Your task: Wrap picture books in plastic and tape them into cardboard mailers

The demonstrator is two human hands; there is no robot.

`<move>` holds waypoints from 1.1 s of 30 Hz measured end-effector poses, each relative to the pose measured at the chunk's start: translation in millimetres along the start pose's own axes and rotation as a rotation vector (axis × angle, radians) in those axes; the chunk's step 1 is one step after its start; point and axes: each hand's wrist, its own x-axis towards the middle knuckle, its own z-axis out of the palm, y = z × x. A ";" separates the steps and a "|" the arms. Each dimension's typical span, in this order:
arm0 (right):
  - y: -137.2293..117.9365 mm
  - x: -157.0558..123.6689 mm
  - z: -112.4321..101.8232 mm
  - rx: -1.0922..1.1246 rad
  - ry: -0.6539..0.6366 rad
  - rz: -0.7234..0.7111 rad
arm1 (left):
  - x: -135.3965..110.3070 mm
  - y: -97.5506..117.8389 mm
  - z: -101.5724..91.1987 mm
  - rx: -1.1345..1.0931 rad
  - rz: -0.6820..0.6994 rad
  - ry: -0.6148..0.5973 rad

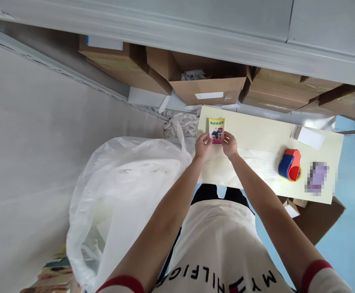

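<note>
A small booklet or card [216, 129], yellow at the top and pink below with cartoon figures and Chinese characters, is held upright over the left end of the cream table [257, 134]. My left hand [203, 146] grips its lower left edge between thumb and fingers. Its lower right edge is pinched by my right hand [229, 144]. Whether it is one sheet or several pages cannot be made out.
A red and blue tape dispenser [290, 165], a white card [311, 137] and a blurred purple object [317, 177] lie on the table's right side. Cardboard boxes [208, 86] line the shelf behind. A large white plastic bag [128, 195] stands at left; another box [321, 219] sits below right.
</note>
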 end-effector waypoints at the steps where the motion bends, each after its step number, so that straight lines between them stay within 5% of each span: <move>1: -0.8 -0.8 -1.2 0.013 0.026 0.020 | -2.6 2.4 2.4 0.006 -0.011 0.012; 5: -2.8 -8.3 -15.0 0.059 0.071 0.055 | -13.2 11.3 7.8 -0.015 -0.069 0.022; 15: 17.8 -76.4 -95.6 0.139 0.135 -0.025 | -82.9 23.4 23.1 -0.127 -0.186 -0.350; 24: 56.5 -124.6 -170.8 -0.051 0.126 0.047 | -141.6 -14.1 52.0 0.186 -0.065 -0.471; 33: 75.4 -138.9 -200.3 -0.259 0.198 0.139 | -170.0 -46.0 82.4 0.305 -0.072 -0.592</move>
